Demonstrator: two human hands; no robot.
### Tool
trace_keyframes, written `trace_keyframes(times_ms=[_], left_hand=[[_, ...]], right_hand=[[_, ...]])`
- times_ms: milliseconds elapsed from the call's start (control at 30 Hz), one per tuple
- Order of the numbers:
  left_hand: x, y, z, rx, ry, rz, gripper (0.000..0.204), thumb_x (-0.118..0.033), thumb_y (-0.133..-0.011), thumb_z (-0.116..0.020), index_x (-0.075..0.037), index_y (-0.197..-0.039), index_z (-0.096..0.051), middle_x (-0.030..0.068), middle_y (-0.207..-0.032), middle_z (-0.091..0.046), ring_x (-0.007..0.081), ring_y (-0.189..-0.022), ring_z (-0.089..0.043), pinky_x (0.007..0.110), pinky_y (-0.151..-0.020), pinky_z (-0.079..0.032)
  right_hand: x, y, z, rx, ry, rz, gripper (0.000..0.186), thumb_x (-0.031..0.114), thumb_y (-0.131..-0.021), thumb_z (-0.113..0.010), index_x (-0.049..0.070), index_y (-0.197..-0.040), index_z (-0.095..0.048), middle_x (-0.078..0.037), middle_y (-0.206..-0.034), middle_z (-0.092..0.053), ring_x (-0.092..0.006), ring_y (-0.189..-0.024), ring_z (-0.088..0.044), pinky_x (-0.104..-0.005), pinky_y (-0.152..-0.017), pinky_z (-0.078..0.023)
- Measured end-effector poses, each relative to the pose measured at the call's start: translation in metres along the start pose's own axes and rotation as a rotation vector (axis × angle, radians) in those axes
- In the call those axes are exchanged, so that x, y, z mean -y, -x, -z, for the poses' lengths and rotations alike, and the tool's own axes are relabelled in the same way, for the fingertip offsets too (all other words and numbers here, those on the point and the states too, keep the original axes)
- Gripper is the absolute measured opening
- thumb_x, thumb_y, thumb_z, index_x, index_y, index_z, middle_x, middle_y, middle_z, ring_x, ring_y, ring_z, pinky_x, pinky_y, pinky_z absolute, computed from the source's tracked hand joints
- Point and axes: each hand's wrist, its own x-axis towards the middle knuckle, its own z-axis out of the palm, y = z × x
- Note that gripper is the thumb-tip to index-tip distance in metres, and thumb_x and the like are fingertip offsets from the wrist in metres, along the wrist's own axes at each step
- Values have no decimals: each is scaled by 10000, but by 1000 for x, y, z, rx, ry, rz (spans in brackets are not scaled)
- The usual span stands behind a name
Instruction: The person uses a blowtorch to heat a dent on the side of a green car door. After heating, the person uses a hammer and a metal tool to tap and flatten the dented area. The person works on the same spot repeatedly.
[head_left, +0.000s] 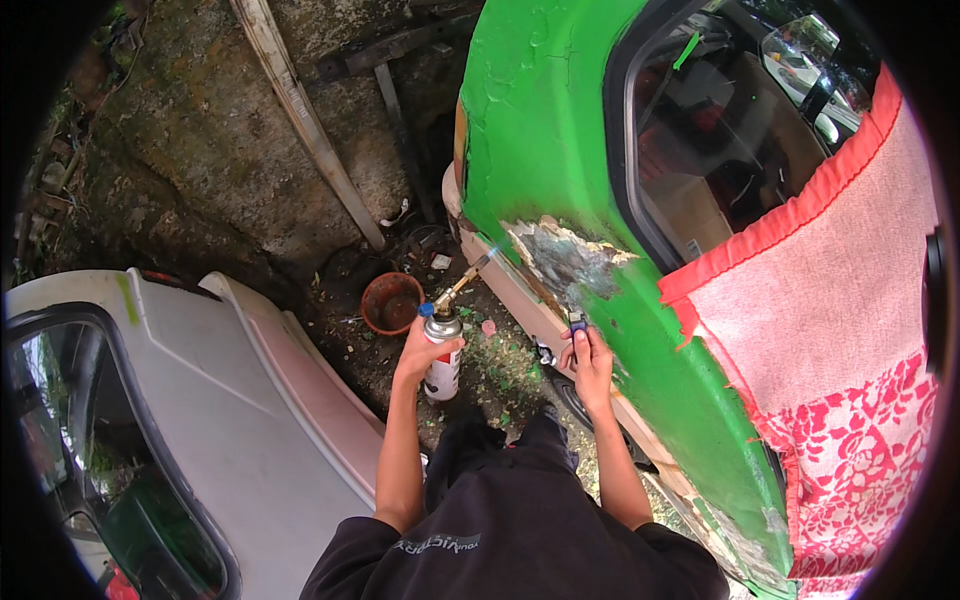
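My left hand (422, 352) is wrapped round the gas canister of a blowtorch (443, 372), which stands upright in my grip. Its brass nozzle slants up and right, with a faint bluish flame at the tip. The flame points at the lower edge of a green car body (540, 110), beside a patch of bare grey metal (575, 262) ringed by peeling paint. Between the fingers of my right hand (592, 362) is a small tool with a dark blue handle and a metal end (577, 321); its exact kind is unclear. It is close to the patch's lower edge.
A silver-grey car (220, 370) stands to the left. Behind the torch, a reddish-brown pot (392, 303) sits on ground littered with green paint flakes. A wooden plank (310, 125) leans on the earthen bank. A pink-and-red towel (800, 290) drapes over the green car at right.
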Motion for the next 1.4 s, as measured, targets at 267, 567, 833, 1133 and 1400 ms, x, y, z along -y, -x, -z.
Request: trace_keyframes(times_ms=[267,567,833,1133,1400], left_hand=[[-17,1,-4,-20,38,-37,553,-82,-676,-866,-23,-1123,-545,87,-998,-702,173,-910,-675,341,-850,-530],[-19,-3,-6,-19,93,-53,544,-62,-685,-857,-23,-1132,-549,88,-991,-700,178,-904,-682,339,-847,-537],[-17,-6,-6,-31,89,-47,556,-62,-686,-855,-25,-1142,-538,104,-1004,-700,191,-901,-689,353,-852,-546],[-21,-2,-6,-22,52,-41,588,-74,-696,-849,-11,-1172,-510,119,-1001,-692,208,-884,-696,367,-854,-553],[-16,1,1,19,68,-17,622,-66,-683,-861,-36,-1198,-513,43,-996,-657,150,-897,-641,322,-842,-518]], right_hand=[[1,-1,-3,18,-27,1,310,228,-1068,-466,-29,-961,-604,-41,-718,-587,-96,-573,-554,-259,-560,-423],[3,-2,-3,14,-34,18,318,240,-1070,-459,-21,-968,-608,-45,-677,-592,-94,-574,-561,-252,-560,-423],[1,-2,1,-12,1,31,340,277,-1072,-456,-6,-975,-617,-25,-631,-585,-78,-567,-553,-237,-543,-378],[0,-1,0,-18,-53,43,343,277,-1073,-459,-11,-973,-615,-24,-640,-575,-87,-569,-553,-245,-550,-397],[-3,-3,2,-14,-47,15,316,229,-1071,-461,-31,-966,-608,-44,-721,-593,-93,-573,-553,-258,-551,-432]])
